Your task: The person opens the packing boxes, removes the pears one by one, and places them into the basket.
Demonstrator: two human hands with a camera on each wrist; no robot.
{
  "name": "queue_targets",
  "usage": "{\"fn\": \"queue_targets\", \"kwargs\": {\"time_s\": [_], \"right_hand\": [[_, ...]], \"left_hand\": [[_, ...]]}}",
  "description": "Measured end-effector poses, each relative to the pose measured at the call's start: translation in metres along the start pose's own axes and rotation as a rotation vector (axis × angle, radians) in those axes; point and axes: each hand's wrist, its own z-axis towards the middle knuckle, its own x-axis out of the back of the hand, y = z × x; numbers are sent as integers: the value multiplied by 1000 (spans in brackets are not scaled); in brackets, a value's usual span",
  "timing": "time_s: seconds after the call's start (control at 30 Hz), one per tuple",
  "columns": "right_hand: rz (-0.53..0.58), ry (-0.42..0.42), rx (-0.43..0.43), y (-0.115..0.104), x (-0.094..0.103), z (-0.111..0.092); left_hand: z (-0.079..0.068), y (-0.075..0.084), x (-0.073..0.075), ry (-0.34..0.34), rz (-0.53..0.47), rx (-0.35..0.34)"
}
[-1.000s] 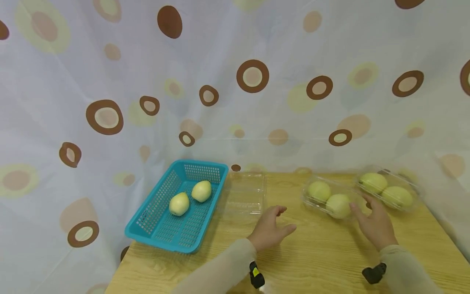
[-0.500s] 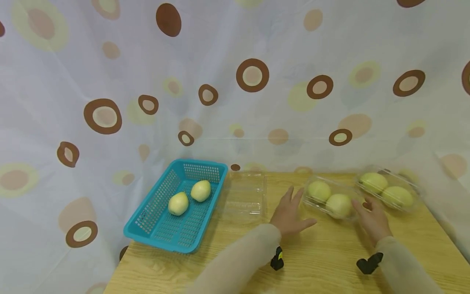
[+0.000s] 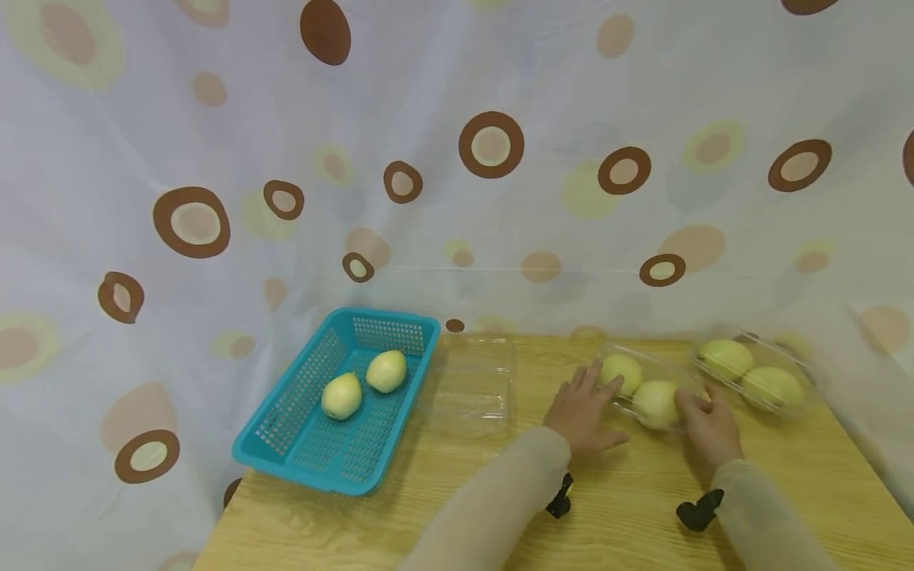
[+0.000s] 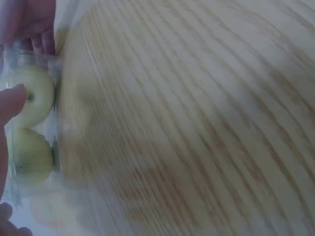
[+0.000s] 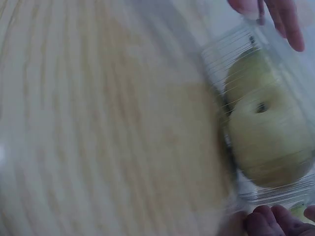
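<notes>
Two pale yellow pears (image 3: 656, 404) lie inside a clear plastic fruit box (image 5: 266, 196) on the right half of the table. My left hand (image 3: 581, 412) is at the box's left end, fingers spread and fairly straight, the fingertips overlapping the box beside the left pear (image 3: 621, 373). At the opposite end, my right hand (image 3: 714, 432) holds the box between thumb and bent fingers. In the left wrist view, the left thumb (image 4: 11, 103) crosses in front of a pear. Bent right-hand fingers (image 5: 275, 221) show at the box's lower end in the right wrist view.
A second clear box (image 3: 803, 381) with two pears stands behind on the right. An empty-looking clear container (image 3: 471, 388) sits beside a blue basket (image 3: 336, 478) holding two pears. A patterned curtain (image 3: 428, 159) rises behind the wooden table (image 3: 614, 507).
My left hand has moved right from near the clear container to the left end of the pear box. The right hand has shifted slightly left and closed in on the box's right end.
</notes>
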Motion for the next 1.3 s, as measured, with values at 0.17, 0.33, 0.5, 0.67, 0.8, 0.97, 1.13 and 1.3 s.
{"fn": "queue_targets", "kwargs": {"time_s": [0.17,0.33,0.5,0.67,0.8,0.97,1.13,1.3], "right_hand": [[-121,87,71,4,-10,-2],[-197,101,125,3,-12,-2],[-182,85,123,7,-13,0],[-187,57,125,9,-14,0],[-198,39,148,4,-17,0],[-156,-19,160,2,-21,4],[-206,-67,164,-2,-28,3],[-303,-101,193,-5,-36,0]], "left_hand": [[-1,-2,-4,-65,54,-9],[-6,-3,-5,-53,40,-9],[-14,-3,-10,-15,5,-2],[-20,-4,-19,32,8,13],[-23,-5,-20,53,3,35],[-32,-5,-15,61,-5,81],[-45,-9,-14,87,27,97],[-58,-13,-20,148,28,117]]}}
